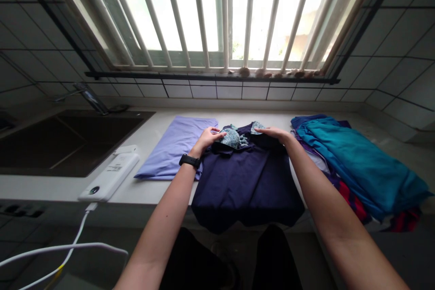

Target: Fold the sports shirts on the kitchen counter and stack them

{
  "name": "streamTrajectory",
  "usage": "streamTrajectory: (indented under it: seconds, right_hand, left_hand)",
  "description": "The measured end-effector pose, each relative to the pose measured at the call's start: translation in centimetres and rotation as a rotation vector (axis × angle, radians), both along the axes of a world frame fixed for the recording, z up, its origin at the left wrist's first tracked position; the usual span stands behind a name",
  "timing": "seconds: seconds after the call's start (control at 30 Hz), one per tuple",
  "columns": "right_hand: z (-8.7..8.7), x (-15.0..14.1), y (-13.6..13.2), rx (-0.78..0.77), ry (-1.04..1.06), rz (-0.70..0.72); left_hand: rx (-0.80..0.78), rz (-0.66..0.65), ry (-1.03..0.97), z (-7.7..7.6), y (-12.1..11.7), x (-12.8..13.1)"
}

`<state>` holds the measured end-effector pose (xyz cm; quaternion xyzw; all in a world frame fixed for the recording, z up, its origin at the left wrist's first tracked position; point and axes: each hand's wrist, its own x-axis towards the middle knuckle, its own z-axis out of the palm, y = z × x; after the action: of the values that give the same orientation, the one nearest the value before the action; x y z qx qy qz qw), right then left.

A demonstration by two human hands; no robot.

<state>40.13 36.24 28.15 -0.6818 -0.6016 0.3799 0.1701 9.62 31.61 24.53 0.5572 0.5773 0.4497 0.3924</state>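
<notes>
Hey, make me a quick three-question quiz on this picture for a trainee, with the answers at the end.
1. Multiple choice: which thing are the left hand and the right hand both on?
A) the teal cloth
B) the navy garment
C) the white cable
2. True or false: the black watch is worn on the right wrist.
3. Fill in the blank: from the person's viewpoint, the lilac cloth lies to the ____ of the navy garment.

Key:
1. B
2. False; the black watch is on the left wrist.
3. left
</notes>
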Motion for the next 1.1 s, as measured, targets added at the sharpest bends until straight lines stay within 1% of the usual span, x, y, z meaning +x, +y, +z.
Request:
streamTrajectory:
  seconds: [0.03,0.1,0.17,0.23,0.3,0.37,0.43,0.5,0.53,0.57,0.63,0.67,0.73,0.8,0.87,0.97,1.03,1.1]
  right_hand:
    - [-0.1,-0.1,-0.2,-0.007,0.006,-0.003]
    - [-0.3,-0.3,-0.5,-0.017,-0.029,0.014]
    - [-0.3,-0.3,-0.5,-0.010,-0.048,0.070]
    - [-0.1,-0.1,-0.2,0.047,-0.076,0.101]
    - [0.4,0.1,0.4,0.186,-0.167,0.080]
    - [1.2,0.3,1.4,0.405,-0.265,0.022]
    - [2.3,0.3,2.5,0.665,-0.270,-0.032]
    - [3.3,0.1,3.4,0.865,-0.210,-0.093]
    - [3.9,-0.1,3.8,0.923,-0.178,-0.126]
    - [4.4,-0.3,4.1,0.949,-0.154,-0.157]
    - [5.1,-0.7,4.2,0.912,-0.123,-0.184]
    - [5.3,-0.8,4.0,0.867,-0.114,-0.173]
    - [5.3,-1.1,3.3,0.768,-0.108,-0.123]
    - [4.8,-1.1,2.2,0.703,-0.116,-0.078]
    - [4.1,-0.9,1.0,0.679,-0.122,-0.046]
    - [3.1,-0.1,-1.0,0.678,-0.110,0.006]
    - [2.9,0.5,-2.5,0.696,-0.100,0.034]
    - [2.9,1.3,-4.5,0.737,-0.091,0.059]
  left_hand:
    - [-0.043,0.000,0.003,0.1,-0.1,0.2]
    - [-0.093,-0.039,0.063,0.5,-0.1,0.5]
    - [-0.066,-0.090,0.181,1.3,0.3,0.8]
    - [0.017,-0.088,0.338,2.5,1.1,1.3]
    - [0.119,-0.015,0.477,4.2,2.0,2.0]
    - [0.232,0.097,0.557,6.1,2.8,2.9]
    - [0.337,0.193,0.587,8.1,3.3,3.7]
    - [0.438,0.265,0.571,10.2,3.8,4.3]
    - [0.480,0.290,0.544,11.1,4.0,4.6]
    - [0.516,0.306,0.511,12.0,4.3,4.7]
    - [0.550,0.310,0.462,13.1,4.7,4.8]
    - [0.542,0.292,0.456,13.3,4.9,4.8]
    - [0.499,0.235,0.475,13.0,4.8,4.8]
    - [0.440,0.160,0.509,11.9,4.2,4.7]
    - [0.390,0.095,0.533,10.5,3.2,4.5]
    - [0.368,0.040,0.520,8.9,0.8,3.8]
    - [0.383,0.033,0.484,8.6,-1.2,3.3]
    - [0.411,0.014,0.439,8.7,-3.7,2.8]
